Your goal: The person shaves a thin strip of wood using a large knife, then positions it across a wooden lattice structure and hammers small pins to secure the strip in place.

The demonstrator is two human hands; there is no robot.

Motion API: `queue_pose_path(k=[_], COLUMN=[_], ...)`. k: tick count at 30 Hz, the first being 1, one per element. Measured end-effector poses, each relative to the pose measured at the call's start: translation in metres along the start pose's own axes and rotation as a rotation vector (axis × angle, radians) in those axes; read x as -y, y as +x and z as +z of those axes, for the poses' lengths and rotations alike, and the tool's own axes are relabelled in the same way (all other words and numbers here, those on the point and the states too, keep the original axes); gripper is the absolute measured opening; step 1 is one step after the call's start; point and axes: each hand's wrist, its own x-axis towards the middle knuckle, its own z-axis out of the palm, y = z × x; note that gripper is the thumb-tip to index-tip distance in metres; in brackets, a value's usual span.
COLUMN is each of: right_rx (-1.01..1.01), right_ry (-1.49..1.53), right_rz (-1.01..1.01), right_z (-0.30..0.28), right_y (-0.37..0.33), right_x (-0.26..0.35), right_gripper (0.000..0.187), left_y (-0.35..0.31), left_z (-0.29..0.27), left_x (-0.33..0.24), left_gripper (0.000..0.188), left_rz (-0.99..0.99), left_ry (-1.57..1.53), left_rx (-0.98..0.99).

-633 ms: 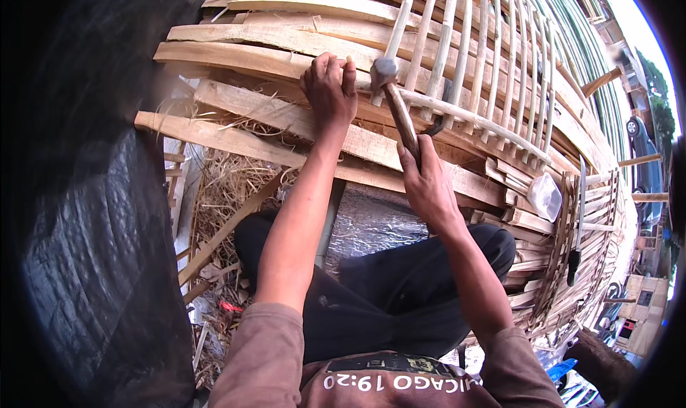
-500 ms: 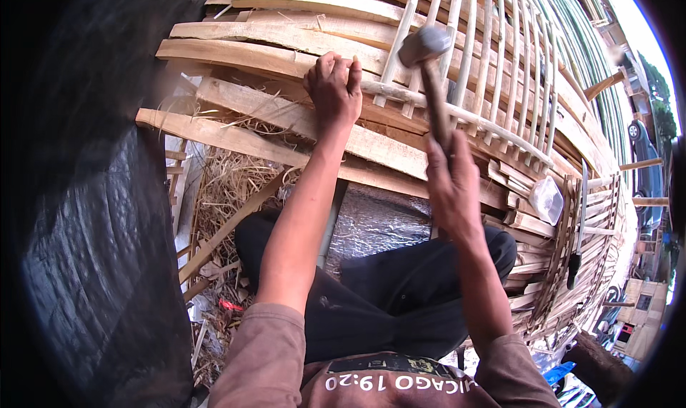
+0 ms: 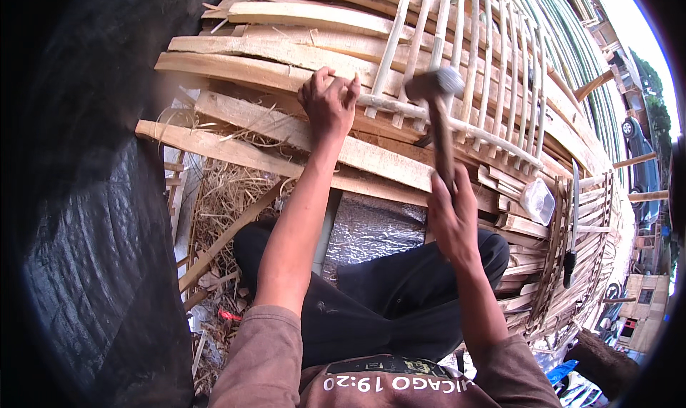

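Observation:
A slatted frame (image 3: 489,68) of thin, pale bamboo sticks lies across a stack of wooden planks. A round rod (image 3: 389,104) crosses the near ends of its sticks. My left hand (image 3: 329,111) is closed at the left end of that rod, fingers bent and thumb up; whether a small piece sits in the fingertips is hidden. Wrapped round a wooden handle, my right hand (image 3: 455,219) holds a hammer (image 3: 441,133). The blurred metal head is over the frame's near edge, to the right of my left hand.
Rough planks (image 3: 243,68) extend beneath the frame. A long knife (image 3: 572,226) and a clear plastic container (image 3: 537,201) are at the right. Dry shavings (image 3: 229,201) lie at the lower left beside a black sheet (image 3: 100,265). Parked cars (image 3: 643,168) show far right.
The hammer has come nearer to me and slightly rightward over the frame. My left hand stays at the rod's end. The whole view has shifted a little.

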Motion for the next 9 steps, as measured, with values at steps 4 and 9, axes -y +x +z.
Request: queue_pose_path(k=[4, 9], right_rx=[-0.054, -0.137], right_ry=[0.274, 0.274], right_rz=[0.178, 0.347], right_z=[-0.044, -0.101], right_y=[-0.062, -0.138], right_x=[-0.017, -0.078], right_gripper=[0.019, 0.030], left_y=[-0.006, -0.006], left_z=[-0.003, -0.024], left_x=[-0.003, 0.002], left_gripper=[0.048, 0.051], left_rz=[0.078, 0.261], left_ry=[0.039, 0.068], left_rx=[0.100, 0.359])
